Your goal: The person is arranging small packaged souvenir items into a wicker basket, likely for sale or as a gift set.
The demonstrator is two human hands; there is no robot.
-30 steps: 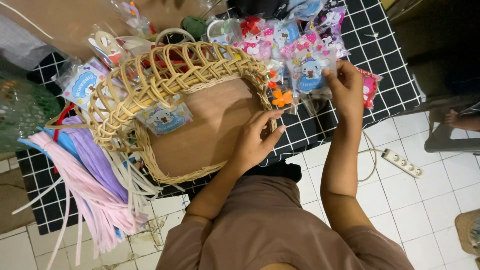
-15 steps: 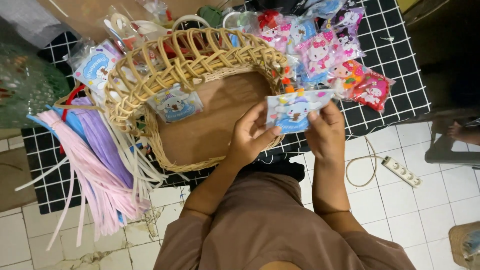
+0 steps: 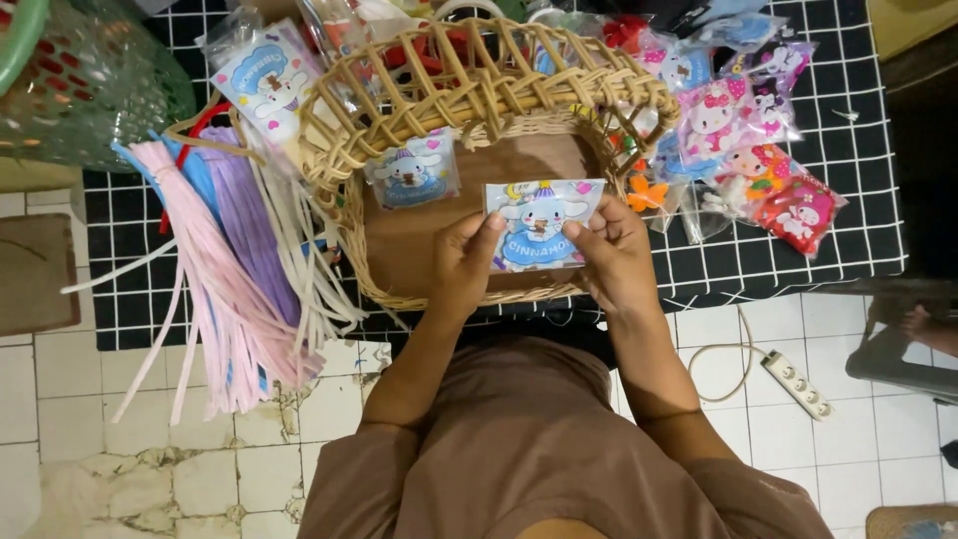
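Both hands on it: the left hand and right hand pinch a blue cartoon packet by its side edges, flat above the wicker basket's brown floor. Best kept level, I'd say, clear of the matching packet inside. Pink strips lie left, more packets right.
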